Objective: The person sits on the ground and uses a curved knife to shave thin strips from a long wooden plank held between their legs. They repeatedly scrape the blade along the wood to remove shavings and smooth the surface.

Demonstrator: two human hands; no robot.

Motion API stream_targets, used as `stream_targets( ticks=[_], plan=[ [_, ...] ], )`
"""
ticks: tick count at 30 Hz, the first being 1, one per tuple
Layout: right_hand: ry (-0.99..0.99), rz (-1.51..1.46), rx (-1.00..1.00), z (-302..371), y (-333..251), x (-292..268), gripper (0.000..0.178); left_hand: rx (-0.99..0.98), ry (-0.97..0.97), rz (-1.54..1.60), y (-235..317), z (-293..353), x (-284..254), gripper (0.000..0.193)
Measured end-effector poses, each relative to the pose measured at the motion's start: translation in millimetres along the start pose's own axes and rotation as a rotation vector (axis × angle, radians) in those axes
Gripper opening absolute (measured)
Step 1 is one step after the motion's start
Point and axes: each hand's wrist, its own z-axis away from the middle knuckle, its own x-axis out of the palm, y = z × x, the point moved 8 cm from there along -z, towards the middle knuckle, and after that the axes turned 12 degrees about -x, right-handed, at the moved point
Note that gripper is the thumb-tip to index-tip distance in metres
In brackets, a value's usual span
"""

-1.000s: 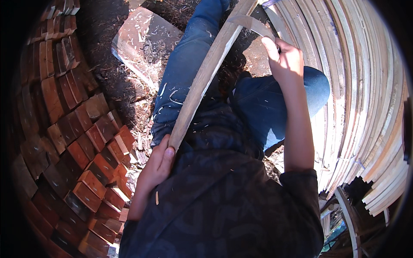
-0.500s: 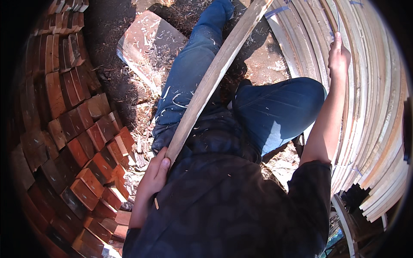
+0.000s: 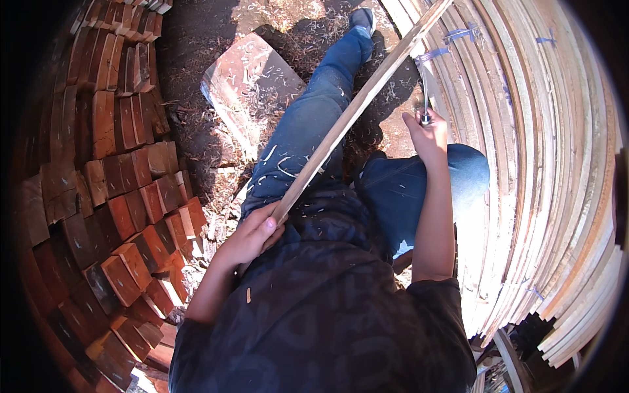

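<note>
A long, narrow wooden strip (image 3: 354,110) slants from my waist up to the far right, across my stretched-out leg. My left hand (image 3: 252,234) is closed around its near end, thumb on top. In my right hand (image 3: 430,136) is a knife (image 3: 427,88), gripped by its handle, its thin metal blade pointing away from me. The blade is right of the strip's upper part and appears apart from it. My fist hides most of the handle. Pale curled shavings (image 3: 283,165) lie on my jeans.
Reddish-brown wood pieces (image 3: 124,278) are stacked along the left. To the right lies a large bundle of long pale strips (image 3: 524,164), with blue-purple ties (image 3: 462,33). A broad flat slab (image 3: 252,85) sits on the shaving-strewn ground (image 3: 196,144) ahead.
My right hand has moved left with the knife, from over the pale bundle to beside the held strip. My left hand still grips the strip's near end. The view has shifted somewhat.
</note>
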Motion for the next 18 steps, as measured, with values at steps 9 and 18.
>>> stream_targets(
  ticks=[9, 18],
  plan=[
    [-0.334, -0.065, 0.249, 24, 23, 30, 0.009, 0.033, -0.536, 0.537, 39, -23, 56, 0.072],
    [-0.356, -0.002, 0.095, 34, 16, 17, 0.010, 0.123, -0.547, 0.449, 30, -25, 73, 0.068]
  ],
)
